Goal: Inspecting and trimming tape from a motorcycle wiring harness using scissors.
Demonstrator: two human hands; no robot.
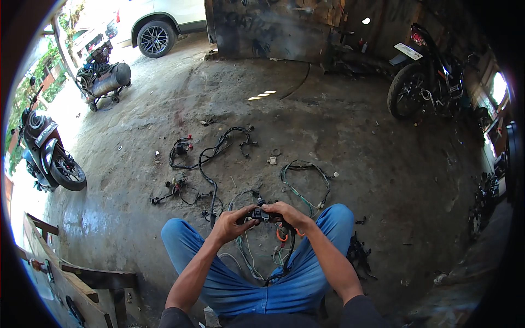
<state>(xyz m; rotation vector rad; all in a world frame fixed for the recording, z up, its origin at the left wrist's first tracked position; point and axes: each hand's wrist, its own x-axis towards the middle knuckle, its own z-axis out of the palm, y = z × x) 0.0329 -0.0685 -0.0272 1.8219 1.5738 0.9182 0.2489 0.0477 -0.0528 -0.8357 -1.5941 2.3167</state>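
Between my bent knees, my left hand (233, 225) and my right hand (290, 214) are both closed on a black electrical connector (262, 215). Its finer details are too small to make out. A black-wrapped wiring harness (290, 254) hangs below my right hand toward my lap. Two orange curved pieces (281, 236) show beside it; what they belong to is unclear. Thin green and white wires (250, 256) trail under my hands. Just beyond, a long black wiring harness (205, 169) lies on the ground, and a loop of wires (304, 164) with a white plug rests to its right.
A smaller wire bundle (178, 187) lies at the left, a dark tangle (359, 256) beside my right knee. Motorbikes stand left (49, 150) and far right (421, 76). An air compressor (104, 79), a white car (164, 22) and a wooden frame (65, 279) are around.
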